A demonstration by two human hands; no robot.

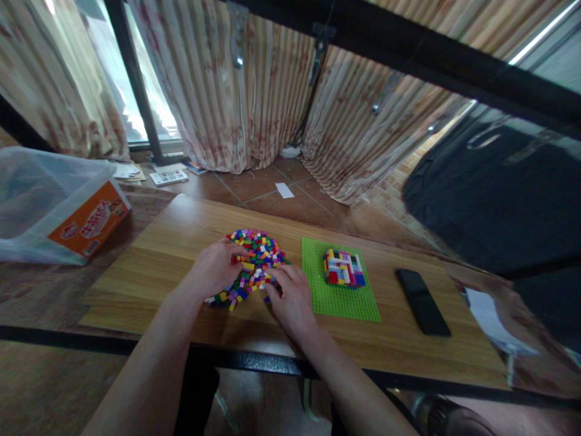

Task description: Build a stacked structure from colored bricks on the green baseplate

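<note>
A heap of small toy building bricks in many colours lies on the wooden table, between and beyond my hands. My left hand reaches into its left side, thumb and fingers apart, with loose bricks showing in the gap. At the heap's right edge is my right hand, fingers bent and the thumb apart from the index finger; no brick is plainly held. Just right of that hand, a green studded baseplate lies flat. On it stands a low rectangular build of multicoloured bricks. The undersides of both hands are hidden.
A black phone lies on the table at the right. Off the table's left end stands a clear plastic bin with an orange label. White paper lies by the right end. A dark bar crosses above.
</note>
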